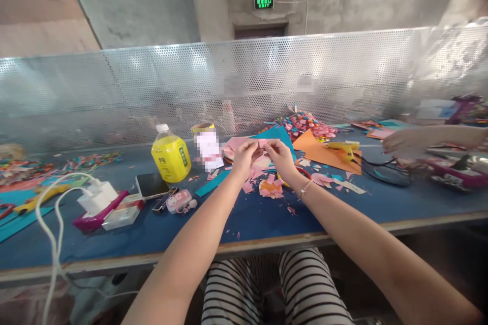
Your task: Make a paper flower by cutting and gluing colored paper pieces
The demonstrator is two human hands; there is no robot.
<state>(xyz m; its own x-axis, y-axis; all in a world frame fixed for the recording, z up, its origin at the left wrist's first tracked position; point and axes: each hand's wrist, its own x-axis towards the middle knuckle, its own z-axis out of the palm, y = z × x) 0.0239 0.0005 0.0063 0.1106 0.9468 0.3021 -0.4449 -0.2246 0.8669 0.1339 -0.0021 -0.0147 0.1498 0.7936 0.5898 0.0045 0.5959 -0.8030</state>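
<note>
Over the middle of the blue tabletop, my left hand (pixel 246 157) and my right hand (pixel 281 157) are close together, fingertips pinching a small piece of pink paper (pixel 262 143). Its exact shape is too small to make out. Behind the hands lie a blue paper sheet (pixel 275 134) and more pink paper (pixel 233 145). Cut pink and orange paper scraps (pixel 271 186) are scattered just below the hands. A pair of scissors with a red handle (pixel 304 173) is partly hidden by my right wrist.
To the left stand a yellow-labelled bottle (pixel 171 155), a phone (pixel 151 185), a pink case (pixel 180 201) and a power strip with white chargers (pixel 99 197). A yellow glue gun (pixel 344 148) rests on orange paper at right. Another person's blurred hand (pixel 404 141) reaches in from the right.
</note>
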